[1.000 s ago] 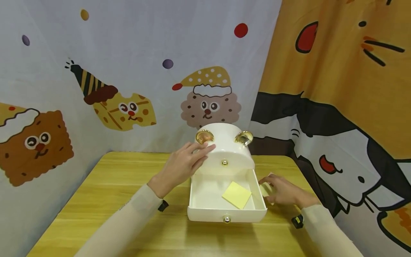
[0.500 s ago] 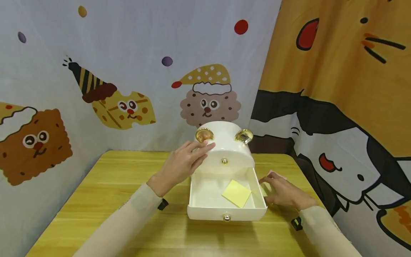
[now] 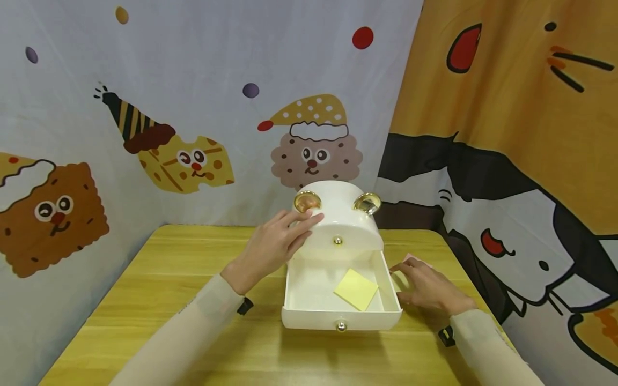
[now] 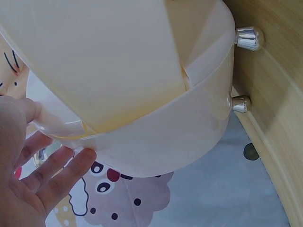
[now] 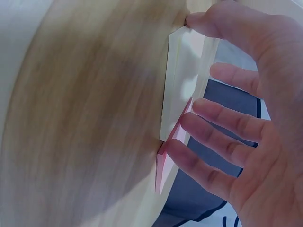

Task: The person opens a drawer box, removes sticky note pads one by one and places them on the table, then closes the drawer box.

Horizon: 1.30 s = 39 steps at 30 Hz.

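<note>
A white box (image 3: 333, 193) with gold ears stands on the table. Its lower drawer (image 3: 309, 289) is pulled out, and a yellow sticky note pad (image 3: 356, 290) lies inside. My left hand (image 3: 270, 241) touches the box's left side near one ear, its fingers extended. Right of the drawer, my right hand (image 3: 429, 284) spreads over a pale yellow pad (image 5: 179, 80) and a pink pad (image 5: 165, 165) on the table. The thumb touches one end of the pale yellow pad; the other fingers reach beside the pink one. In the head view the hand covers most of both.
The wooden table (image 3: 193, 343) reaches back to a white patterned cloth (image 3: 203, 64). An orange and black cartoon curtain (image 3: 507, 96) hangs at the right. Metal feet (image 4: 248, 39) hold the box off the table.
The head view has tilted slightly. My right hand has shifted a little and now hides more of the pale yellow pad. My left hand and the drawer stay in place.
</note>
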Available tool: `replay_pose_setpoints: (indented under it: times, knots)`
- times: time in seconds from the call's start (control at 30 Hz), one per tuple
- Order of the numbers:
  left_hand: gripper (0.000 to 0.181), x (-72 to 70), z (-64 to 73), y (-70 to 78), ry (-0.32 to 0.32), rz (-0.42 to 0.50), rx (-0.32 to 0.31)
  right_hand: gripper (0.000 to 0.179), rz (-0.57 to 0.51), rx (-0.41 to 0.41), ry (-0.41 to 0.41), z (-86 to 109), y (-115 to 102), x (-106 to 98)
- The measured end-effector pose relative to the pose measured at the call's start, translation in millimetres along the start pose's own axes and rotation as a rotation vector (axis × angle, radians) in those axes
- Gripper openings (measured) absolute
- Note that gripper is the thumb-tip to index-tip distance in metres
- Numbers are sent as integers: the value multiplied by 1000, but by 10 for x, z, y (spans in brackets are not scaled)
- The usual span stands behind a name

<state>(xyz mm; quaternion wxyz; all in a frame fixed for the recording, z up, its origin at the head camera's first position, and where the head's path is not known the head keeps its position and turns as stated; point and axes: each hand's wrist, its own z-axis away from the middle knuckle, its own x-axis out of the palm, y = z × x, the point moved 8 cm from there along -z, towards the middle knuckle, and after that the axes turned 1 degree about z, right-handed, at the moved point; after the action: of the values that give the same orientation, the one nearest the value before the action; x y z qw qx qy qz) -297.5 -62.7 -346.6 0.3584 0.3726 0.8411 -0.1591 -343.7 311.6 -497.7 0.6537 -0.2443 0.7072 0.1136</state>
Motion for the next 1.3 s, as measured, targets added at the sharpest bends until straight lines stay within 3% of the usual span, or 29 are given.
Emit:
replay_pose_setpoints:
  times: [0.33,1.3]
  knots:
    - [52,-3,-10,-17,-23,0,-22,57,4,-5,4,-8,5,-40]
    - [51,12,3,-12,2,-3,-16,43,-5,-41,63,5,-175,-379]
